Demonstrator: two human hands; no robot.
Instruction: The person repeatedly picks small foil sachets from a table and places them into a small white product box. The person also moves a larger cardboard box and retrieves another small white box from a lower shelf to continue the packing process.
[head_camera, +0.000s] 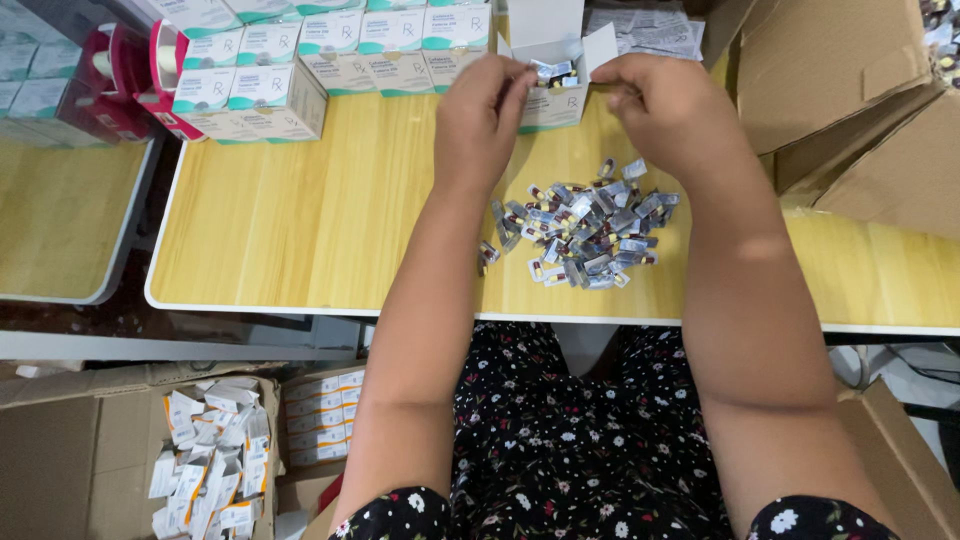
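While both forearms stretch out over the wooden table, the left hand and the right hand meet at a small open carton standing at the far side of the tabletop. The left hand's fingers are curled narrow, pinching a few capsule blister strips at the carton's mouth. The right hand is closed around the carton's raised white flap and its right edge, steadying it. Just nearer the person, between the two arms, lies a loose pile of silver blister strips with dark red and yellow capsules, spread on the table and not touching the carton. To the left of the carton, rows of closed white-and-teal cartons are stacked along the table's far edge, with red tape dispensers beside them. Brown cardboard boxes sit at the right. Below the table's left edge, an open cardboard box on the floor holds folded white-and-orange leaflets.
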